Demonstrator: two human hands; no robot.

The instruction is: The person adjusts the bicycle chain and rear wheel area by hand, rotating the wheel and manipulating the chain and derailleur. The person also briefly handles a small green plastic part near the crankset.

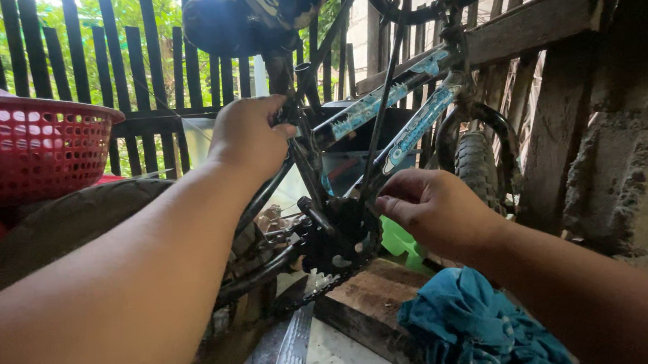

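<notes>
The left hand [246, 138] is gripping the bike frame [380, 103]; the right hand [432, 208] is pinching at the chainring [341, 243], probably needing a careful turn.

A wooden board [365, 299] lies on the floor, with a crumpled blue cloth [474, 329] on it.

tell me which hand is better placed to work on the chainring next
Probably the right hand: its fingertips are already at the chainring. The left hand is higher up, gripping the bicycle frame near the seat post.
</notes>
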